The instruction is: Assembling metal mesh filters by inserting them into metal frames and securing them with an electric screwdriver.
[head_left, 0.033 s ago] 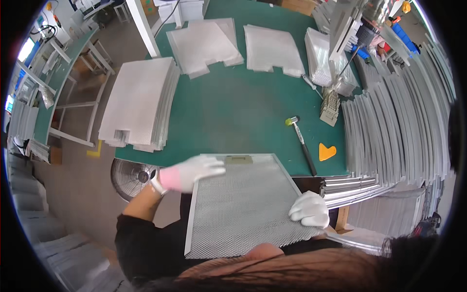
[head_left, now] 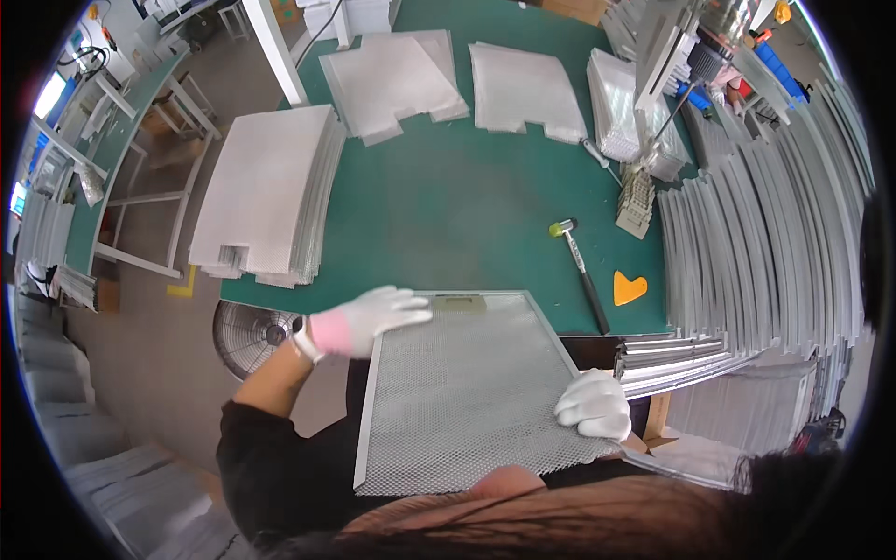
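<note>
A rectangular metal mesh filter panel [head_left: 467,392] lies across my lap, its far edge against the table's near edge. Pale metal strips frame its left, far and right sides; the near edge shows bare, jagged mesh. A small metal plate [head_left: 460,303] sits at its far edge. My left hand [head_left: 378,320], in a white glove with a pink cuff, is at the far left corner, fingers stretched out flat. Gloved in white too, my right hand [head_left: 594,405] has its fingers curled over the panel's right edge. A metal strip [head_left: 686,469] sticks out beyond it, near the panel's near right corner.
On the green table [head_left: 429,215] lie a rubber mallet [head_left: 583,278], an orange scraper [head_left: 629,288], a screwdriver [head_left: 599,161] and stacked mesh sheets [head_left: 266,177]. Many metal frame strips [head_left: 756,243] stand along the right. A fan [head_left: 250,336] is below the table's left end.
My left hand has shifted slightly up and its fingers have spread a little. The right hand keeps its hold on the panel.
</note>
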Motion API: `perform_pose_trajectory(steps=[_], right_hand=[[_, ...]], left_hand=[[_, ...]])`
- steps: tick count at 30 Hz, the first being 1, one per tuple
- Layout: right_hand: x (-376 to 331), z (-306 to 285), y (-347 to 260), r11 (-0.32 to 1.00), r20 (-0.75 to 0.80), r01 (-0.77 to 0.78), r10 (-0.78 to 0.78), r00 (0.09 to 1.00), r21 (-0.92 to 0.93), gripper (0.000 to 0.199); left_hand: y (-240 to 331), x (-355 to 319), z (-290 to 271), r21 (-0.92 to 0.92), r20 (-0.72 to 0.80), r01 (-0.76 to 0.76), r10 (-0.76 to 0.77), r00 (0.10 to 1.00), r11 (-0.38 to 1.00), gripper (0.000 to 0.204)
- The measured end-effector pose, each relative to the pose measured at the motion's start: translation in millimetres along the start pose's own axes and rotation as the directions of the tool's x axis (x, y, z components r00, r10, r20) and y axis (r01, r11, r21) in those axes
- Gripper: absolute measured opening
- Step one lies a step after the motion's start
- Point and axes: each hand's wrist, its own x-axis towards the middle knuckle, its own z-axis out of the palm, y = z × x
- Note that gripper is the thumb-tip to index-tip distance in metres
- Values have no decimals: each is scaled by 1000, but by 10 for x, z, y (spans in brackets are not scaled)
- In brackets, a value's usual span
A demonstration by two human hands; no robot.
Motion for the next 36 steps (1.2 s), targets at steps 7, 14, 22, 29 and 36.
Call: perform_pose_trajectory(steps=[7, 14, 22, 29, 36], right_hand=[[-90, -99, -17, 997, 152, -76, 76, 985, -6, 16], [-200, -4, -142, 991, 104, -121, 127, 986, -62, 15], [-290, 36, -110, 987, -27, -152, 151, 988, -47, 15], [-146, -97, -121, 980, 151, -194, 198, 968, -43, 16], [492, -211, 283, 961, -228, -234, 198, 953, -144, 30]], left_hand=[[-464, -96, -8, -19, 144, 95, -91, 985, 995, 49], [-669, 389, -222, 78, 216, 104, -119, 969, 992, 32], [-664, 1283, 725, -421, 321, 63, 83, 944, 905, 60], [-387, 1007, 251, -302, 355, 216, -100, 930, 929, 52], [213, 171, -844, -800, -328, -254, -41, 944, 544, 28]])
